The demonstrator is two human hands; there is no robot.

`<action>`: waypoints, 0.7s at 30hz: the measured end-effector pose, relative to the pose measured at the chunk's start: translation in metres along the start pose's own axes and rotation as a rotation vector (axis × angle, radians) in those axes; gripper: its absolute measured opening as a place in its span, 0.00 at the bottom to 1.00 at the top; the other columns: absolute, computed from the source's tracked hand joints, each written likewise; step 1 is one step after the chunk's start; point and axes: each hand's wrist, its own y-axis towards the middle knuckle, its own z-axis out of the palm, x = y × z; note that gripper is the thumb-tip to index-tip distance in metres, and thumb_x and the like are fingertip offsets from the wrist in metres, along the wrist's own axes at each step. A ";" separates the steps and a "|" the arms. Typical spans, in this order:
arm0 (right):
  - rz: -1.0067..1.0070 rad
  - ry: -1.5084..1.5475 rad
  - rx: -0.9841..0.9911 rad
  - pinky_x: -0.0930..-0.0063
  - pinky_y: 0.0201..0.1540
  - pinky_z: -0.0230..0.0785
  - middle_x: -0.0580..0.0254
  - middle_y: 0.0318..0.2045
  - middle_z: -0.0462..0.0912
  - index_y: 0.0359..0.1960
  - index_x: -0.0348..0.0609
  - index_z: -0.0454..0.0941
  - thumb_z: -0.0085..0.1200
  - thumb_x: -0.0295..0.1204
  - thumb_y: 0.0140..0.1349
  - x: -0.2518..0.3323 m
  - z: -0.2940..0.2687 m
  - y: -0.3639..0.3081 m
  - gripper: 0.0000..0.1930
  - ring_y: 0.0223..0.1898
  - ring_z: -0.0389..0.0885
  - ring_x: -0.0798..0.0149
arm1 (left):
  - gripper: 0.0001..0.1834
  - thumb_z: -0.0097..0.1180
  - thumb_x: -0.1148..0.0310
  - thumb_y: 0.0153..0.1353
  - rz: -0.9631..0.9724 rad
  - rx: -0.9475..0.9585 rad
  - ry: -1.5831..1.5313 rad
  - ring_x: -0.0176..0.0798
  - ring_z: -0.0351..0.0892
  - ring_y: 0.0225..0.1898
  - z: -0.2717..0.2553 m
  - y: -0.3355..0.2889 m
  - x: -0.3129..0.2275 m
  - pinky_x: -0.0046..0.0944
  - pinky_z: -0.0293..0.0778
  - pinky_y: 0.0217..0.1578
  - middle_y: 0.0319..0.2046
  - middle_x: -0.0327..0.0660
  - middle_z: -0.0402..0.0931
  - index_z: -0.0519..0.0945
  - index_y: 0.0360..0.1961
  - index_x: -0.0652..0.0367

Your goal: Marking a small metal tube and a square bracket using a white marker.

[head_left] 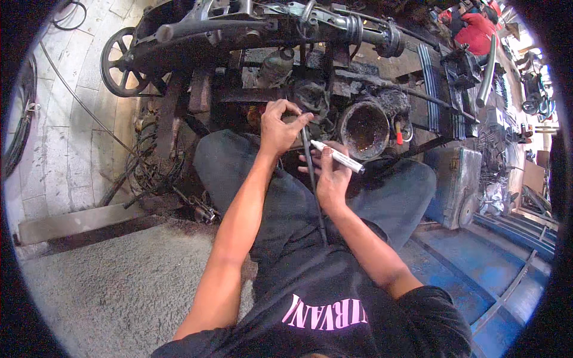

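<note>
A thin dark rod [308,156] runs lengthwise between my knees, its near end against my lap. At the rod's upper part, my left hand [279,126] is closed in a pinch, thumb and forefinger at the rod. In my right hand [332,176] is a white marker pen [339,156], gripped between thumb and fingers. Its uncapped-looking tip points up and left, close beside the rod below my left fingertips; whether it touches, I cannot tell. The other right fingers spread toward the rod.
Ahead stands a greasy metal frame [209,36] with a spoked wheel [122,62]. A round grimy pot [365,130] sits by my right knee, beside a red-handled tool [399,132]. Cables [152,170] tangle at left. A blue metal box [447,185] stands right; a person in red [476,34] is beyond.
</note>
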 end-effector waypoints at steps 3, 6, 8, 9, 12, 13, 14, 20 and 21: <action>0.011 0.015 0.015 0.69 0.31 0.87 0.51 0.43 0.82 0.55 0.39 0.68 0.47 0.32 0.78 0.001 0.002 0.000 0.12 0.37 0.87 0.61 | 0.14 0.76 0.64 0.50 -0.033 -0.007 -0.039 0.46 0.78 0.39 -0.002 -0.002 0.001 0.44 0.73 0.43 0.30 0.41 0.83 0.82 0.26 0.59; 0.017 0.009 0.021 0.69 0.31 0.86 0.51 0.42 0.82 0.55 0.39 0.68 0.48 0.33 0.77 0.000 -0.001 0.003 0.12 0.36 0.88 0.61 | 0.13 0.75 0.65 0.51 -0.059 0.002 -0.046 0.46 0.78 0.40 -0.001 -0.002 0.000 0.44 0.73 0.44 0.31 0.41 0.83 0.82 0.27 0.59; 0.009 0.010 0.019 0.69 0.30 0.86 0.51 0.42 0.82 0.55 0.38 0.68 0.48 0.33 0.77 0.000 -0.001 0.004 0.12 0.36 0.88 0.61 | 0.12 0.74 0.66 0.54 -0.042 0.020 -0.052 0.47 0.79 0.41 -0.001 -0.002 0.001 0.44 0.73 0.45 0.31 0.42 0.83 0.81 0.28 0.59; 0.013 0.007 0.019 0.69 0.30 0.86 0.51 0.42 0.82 0.55 0.38 0.68 0.48 0.33 0.77 0.000 -0.001 0.003 0.12 0.36 0.88 0.61 | 0.12 0.74 0.66 0.54 -0.042 0.021 -0.051 0.47 0.79 0.41 -0.001 -0.003 0.001 0.44 0.73 0.45 0.31 0.42 0.83 0.81 0.28 0.59; 0.031 0.007 0.013 0.69 0.30 0.86 0.50 0.42 0.82 0.55 0.38 0.69 0.48 0.33 0.77 -0.001 -0.001 0.004 0.12 0.36 0.88 0.60 | 0.11 0.72 0.66 0.56 -0.056 0.017 -0.101 0.47 0.79 0.43 -0.002 -0.004 0.004 0.45 0.73 0.47 0.33 0.43 0.84 0.81 0.28 0.60; 0.043 0.008 0.009 0.68 0.30 0.86 0.50 0.42 0.82 0.55 0.38 0.69 0.48 0.32 0.77 -0.002 -0.001 0.004 0.12 0.36 0.88 0.60 | 0.12 0.72 0.66 0.56 -0.052 0.023 -0.105 0.47 0.79 0.43 -0.002 -0.004 0.006 0.46 0.73 0.47 0.33 0.43 0.84 0.81 0.28 0.60; 0.043 0.008 0.008 0.68 0.30 0.86 0.50 0.42 0.82 0.55 0.38 0.69 0.48 0.32 0.77 -0.002 -0.001 0.005 0.12 0.36 0.88 0.60 | 0.12 0.72 0.66 0.56 -0.049 0.030 -0.110 0.48 0.79 0.44 -0.002 -0.004 0.005 0.46 0.73 0.48 0.34 0.44 0.84 0.81 0.29 0.61; 0.024 -0.001 0.040 0.69 0.30 0.86 0.51 0.42 0.83 0.55 0.38 0.69 0.49 0.32 0.77 -0.002 -0.002 0.004 0.12 0.36 0.87 0.62 | 0.13 0.73 0.66 0.55 -0.048 0.032 -0.109 0.47 0.79 0.44 0.000 -0.004 0.007 0.45 0.74 0.47 0.35 0.44 0.84 0.81 0.28 0.61; 0.011 -0.004 0.046 0.69 0.29 0.86 0.51 0.42 0.83 0.55 0.38 0.69 0.49 0.32 0.77 -0.003 -0.002 0.004 0.12 0.36 0.87 0.62 | 0.13 0.73 0.66 0.55 -0.047 0.032 -0.109 0.47 0.79 0.44 0.000 -0.004 0.006 0.45 0.74 0.47 0.35 0.44 0.84 0.81 0.28 0.61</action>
